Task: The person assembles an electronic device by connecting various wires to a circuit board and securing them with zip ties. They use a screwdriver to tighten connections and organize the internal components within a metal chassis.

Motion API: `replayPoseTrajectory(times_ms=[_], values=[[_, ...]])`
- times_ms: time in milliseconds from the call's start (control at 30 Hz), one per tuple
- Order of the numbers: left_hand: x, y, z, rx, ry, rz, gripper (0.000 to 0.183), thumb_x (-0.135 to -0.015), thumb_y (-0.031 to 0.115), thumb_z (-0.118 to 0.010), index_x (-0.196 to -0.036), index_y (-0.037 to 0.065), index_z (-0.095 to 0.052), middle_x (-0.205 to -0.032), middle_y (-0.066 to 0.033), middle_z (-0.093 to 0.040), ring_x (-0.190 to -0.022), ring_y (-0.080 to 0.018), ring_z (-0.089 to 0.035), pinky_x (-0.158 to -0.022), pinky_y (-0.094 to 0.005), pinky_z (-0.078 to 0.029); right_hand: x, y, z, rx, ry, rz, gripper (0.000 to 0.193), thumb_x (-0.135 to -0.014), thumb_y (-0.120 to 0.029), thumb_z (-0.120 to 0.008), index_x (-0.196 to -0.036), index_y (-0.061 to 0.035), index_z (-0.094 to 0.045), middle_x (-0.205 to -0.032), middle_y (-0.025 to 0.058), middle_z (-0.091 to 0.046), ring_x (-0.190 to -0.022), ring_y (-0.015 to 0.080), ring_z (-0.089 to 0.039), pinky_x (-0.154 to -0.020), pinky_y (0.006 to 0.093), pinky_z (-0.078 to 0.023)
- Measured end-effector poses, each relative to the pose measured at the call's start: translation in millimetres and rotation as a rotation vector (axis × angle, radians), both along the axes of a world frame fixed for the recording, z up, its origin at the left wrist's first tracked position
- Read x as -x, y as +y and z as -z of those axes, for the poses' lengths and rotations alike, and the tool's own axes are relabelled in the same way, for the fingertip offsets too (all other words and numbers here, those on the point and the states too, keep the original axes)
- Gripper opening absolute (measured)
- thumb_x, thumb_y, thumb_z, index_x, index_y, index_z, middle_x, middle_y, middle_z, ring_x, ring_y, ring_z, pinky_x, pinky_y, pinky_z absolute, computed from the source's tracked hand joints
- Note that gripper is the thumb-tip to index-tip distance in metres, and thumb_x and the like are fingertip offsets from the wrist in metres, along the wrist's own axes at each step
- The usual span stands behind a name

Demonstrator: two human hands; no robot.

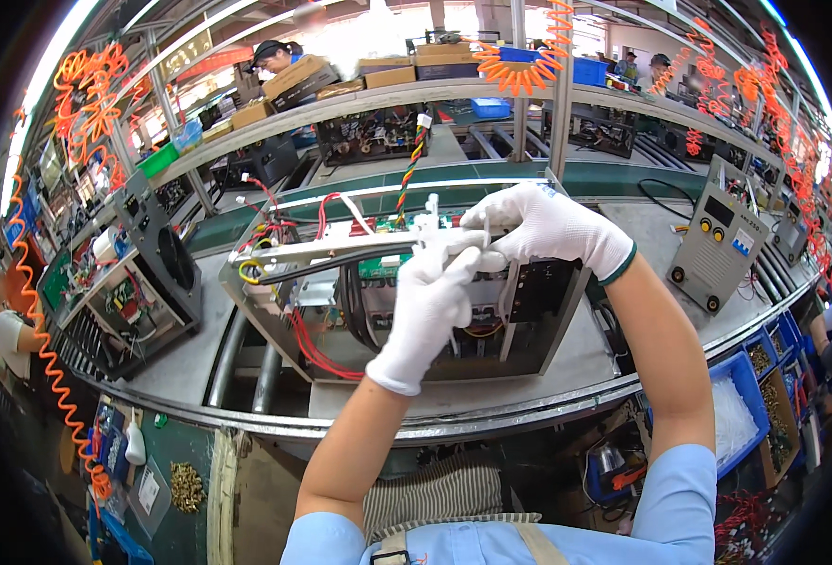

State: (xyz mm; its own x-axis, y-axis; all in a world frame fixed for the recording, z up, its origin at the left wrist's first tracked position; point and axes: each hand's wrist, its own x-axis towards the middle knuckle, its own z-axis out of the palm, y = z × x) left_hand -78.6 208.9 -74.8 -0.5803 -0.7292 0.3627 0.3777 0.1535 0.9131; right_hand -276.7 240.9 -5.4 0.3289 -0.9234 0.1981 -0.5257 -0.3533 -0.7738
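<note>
Bare belt right of the open chassis point(538, 363); left side (close) blocked by fan unit point(157, 282)

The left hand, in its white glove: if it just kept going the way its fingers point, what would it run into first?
Probably the right hand. The left hand points up and slightly right, its fingertips already at the white part both hands grip above the open metal case. Depth is hard to judge here.
</note>
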Motion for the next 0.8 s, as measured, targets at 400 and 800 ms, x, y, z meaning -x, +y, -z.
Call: replayPoseTrajectory(times_ms=[400, 800], values=[[16.0, -4.2, -6.4, 0.079, -0.151, -0.128, 0.023, -0.093, 0.024, -0.065, -0.096, 0.002, -0.072, -0.068, -0.0055, -0.067, -0.042, -0.0024, -0.042, -0.039, -0.0179, -0.029, 17.9, -8.2, 8.0, 0.011, 0.028, -0.009, 0.050, -0.078, -0.016, -0.082, -0.119, 0.0069, -0.064, -0.106, 0.0076, -0.071, -0.097, 0.0102, -0.062, -0.088, 0.0265, -0.051], [18.9, -0.9, -9.3, 0.092, -0.189, -0.149, 0.021, -0.092, 0.022, -0.065, -0.089, 0.002, -0.070, -0.068, -0.0053, -0.068, -0.044, -0.0047, -0.045, -0.043, -0.0204, -0.034, 19.8, -7.0, 7.6, 0.046, 0.051, -0.033, 0.053, -0.078, -0.021, -0.083, -0.120, 0.0063, -0.064, -0.102, 0.0072, -0.072, -0.093, 0.0099, -0.060, -0.086, 0.0276, -0.051]])
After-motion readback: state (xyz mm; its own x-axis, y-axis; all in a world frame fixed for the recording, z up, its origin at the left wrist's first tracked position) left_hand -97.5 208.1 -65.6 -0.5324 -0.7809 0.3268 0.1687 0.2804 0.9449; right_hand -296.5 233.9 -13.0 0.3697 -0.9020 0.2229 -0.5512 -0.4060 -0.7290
